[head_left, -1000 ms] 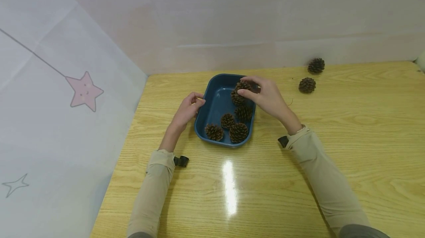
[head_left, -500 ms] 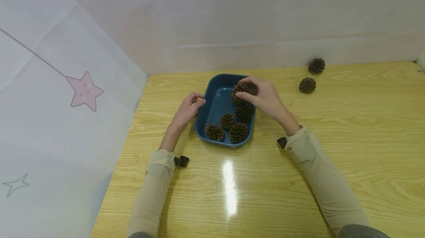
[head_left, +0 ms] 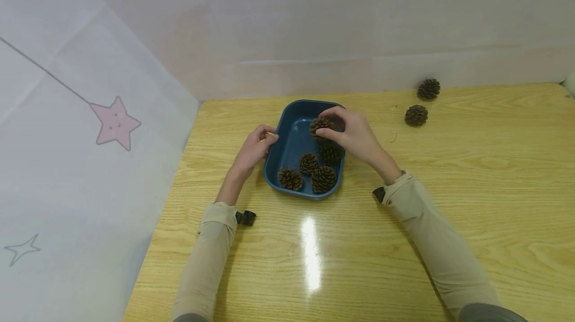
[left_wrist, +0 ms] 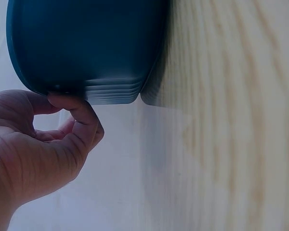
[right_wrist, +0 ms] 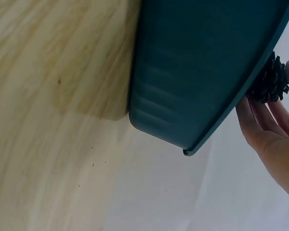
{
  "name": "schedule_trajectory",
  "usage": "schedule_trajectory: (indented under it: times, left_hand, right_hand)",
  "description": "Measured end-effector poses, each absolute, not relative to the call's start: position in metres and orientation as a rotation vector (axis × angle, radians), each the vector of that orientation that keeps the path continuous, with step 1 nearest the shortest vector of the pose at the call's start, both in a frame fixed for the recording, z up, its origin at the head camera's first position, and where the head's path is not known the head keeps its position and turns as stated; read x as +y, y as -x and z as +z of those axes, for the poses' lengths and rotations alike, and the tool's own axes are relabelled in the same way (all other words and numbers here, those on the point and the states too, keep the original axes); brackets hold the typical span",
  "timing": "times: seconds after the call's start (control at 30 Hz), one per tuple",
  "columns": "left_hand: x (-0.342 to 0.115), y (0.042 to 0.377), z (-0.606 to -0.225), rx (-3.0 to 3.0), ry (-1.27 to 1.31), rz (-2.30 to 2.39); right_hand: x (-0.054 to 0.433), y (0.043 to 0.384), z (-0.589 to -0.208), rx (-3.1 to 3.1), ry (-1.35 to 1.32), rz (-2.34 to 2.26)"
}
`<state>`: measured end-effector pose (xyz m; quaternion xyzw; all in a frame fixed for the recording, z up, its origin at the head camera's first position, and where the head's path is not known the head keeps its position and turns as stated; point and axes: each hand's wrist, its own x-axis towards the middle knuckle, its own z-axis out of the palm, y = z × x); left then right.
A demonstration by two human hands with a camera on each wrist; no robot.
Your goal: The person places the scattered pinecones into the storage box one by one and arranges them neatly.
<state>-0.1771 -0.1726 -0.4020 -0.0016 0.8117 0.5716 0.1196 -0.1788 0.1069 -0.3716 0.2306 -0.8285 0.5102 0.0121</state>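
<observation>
A dark blue plastic tub stands on the table with several brown pine cones in it. My left hand is at its left side and pinches the rim with curled fingers, as the left wrist view also shows. Over the far right part of the tub, my right hand holds a pine cone between thumb and fingers. Whether that cone touches the floor of the tub cannot be told. Nearer in the tub lie a dark pine cone, a small pine cone and others.
Two pine cones, one far and one nearer, lie on the wooden table to the right, by the back wall. A pale sheet hangs behind. Another sheet with a pink star borders the left edge.
My right hand has shifted slightly left, carrying the pine cone a little farther over the tub. The left hand and the tub have stayed in place.
</observation>
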Motion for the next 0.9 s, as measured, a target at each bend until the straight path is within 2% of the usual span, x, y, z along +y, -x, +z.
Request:
schedule_trajectory:
  times: [0.9]
  left_hand:
    - [-0.173,0.177,-0.402,2.366,-0.006,1.676]
  right_hand:
    - [0.093,0.176,-0.386,-2.613,-0.782,1.627]
